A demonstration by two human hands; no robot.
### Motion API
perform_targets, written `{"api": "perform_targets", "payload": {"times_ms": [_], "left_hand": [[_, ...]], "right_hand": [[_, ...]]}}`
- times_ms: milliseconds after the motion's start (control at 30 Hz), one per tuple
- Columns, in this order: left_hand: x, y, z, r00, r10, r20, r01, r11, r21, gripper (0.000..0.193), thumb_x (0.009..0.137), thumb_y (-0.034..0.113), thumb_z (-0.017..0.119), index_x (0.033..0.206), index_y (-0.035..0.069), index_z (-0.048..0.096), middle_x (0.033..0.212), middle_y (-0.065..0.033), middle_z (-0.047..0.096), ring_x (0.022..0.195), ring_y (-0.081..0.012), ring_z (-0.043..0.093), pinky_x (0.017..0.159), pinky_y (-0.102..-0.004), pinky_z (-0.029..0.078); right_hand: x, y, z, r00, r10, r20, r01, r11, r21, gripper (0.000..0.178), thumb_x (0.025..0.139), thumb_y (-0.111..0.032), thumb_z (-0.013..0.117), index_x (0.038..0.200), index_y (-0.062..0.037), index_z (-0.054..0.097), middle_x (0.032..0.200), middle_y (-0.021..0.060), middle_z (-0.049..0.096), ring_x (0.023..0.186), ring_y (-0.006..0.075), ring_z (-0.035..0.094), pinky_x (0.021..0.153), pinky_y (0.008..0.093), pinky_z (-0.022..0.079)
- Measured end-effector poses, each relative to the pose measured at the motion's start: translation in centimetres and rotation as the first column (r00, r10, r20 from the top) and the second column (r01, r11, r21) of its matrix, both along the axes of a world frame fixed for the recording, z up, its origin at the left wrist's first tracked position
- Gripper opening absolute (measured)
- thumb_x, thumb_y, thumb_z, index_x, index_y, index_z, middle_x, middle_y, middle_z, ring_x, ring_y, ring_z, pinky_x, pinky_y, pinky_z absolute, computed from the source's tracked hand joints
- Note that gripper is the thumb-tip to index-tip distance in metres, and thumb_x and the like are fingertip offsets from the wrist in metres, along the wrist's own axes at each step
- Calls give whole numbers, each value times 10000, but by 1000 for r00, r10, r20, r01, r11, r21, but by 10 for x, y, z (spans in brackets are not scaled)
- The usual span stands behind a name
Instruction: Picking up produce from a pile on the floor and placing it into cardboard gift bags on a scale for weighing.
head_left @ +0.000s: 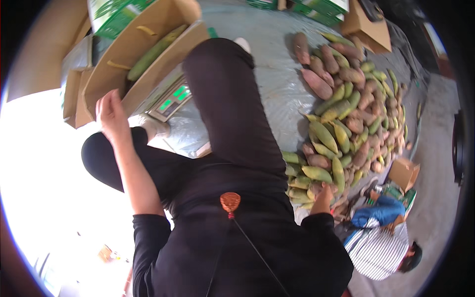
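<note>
One right hand (323,198) reaches to the near edge of the vegetable heap (363,116) at right, its grip too hidden to tell; the left hand (113,119), loosely curled, perhaps pinching nothing, cannot tell, nears the carton. The scale (173,101) presumably faces near for reading; the carton (168,17) holds a long green vegetable (154,54).

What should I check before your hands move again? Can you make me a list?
1. Box open on top: ok, I can see inside it.
2. Space inside the box: ok, bare cardboard shows beside a long green vegetable.
3. Scale switched on: ok, its screen glows green.
4. Left hand near the box: ok, but touching it or not, cannot tell.
5. Right hand at the vegetable pile: ok, at its edge.
6. Right hand gripping a vegetable: cannot tell.
</note>
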State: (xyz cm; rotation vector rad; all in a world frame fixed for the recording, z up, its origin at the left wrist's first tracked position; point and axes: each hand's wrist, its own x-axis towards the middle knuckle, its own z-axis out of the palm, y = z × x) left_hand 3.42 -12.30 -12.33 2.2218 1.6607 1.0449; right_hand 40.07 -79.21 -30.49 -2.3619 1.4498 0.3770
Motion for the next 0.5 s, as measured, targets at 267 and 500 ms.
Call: {"api": "perform_targets", "payload": {"times_ms": [267,500], "left_hand": [[-1,-1,11,998,27,62,-30,998,47,108,846,121,609,873,29,657,822,-104,624,750,-245,603,684,-324,475],[-4,-3,21,983,75,165,-77,997,5,110,853,122,610,869,20,648,813,-96,618,724,-221,596,662,-305,471]], "right_hand": [[-2,108,64,674,738,-24,-708,636,-308,742,530,-242,813,1162,0,508,1075,175,603,942,304,590,874,395,446],[61,271,82,324,501,802,-945,214,248,706,651,-15,729,1270,23,393,1163,100,508,1048,222,510,911,345,407]]}}
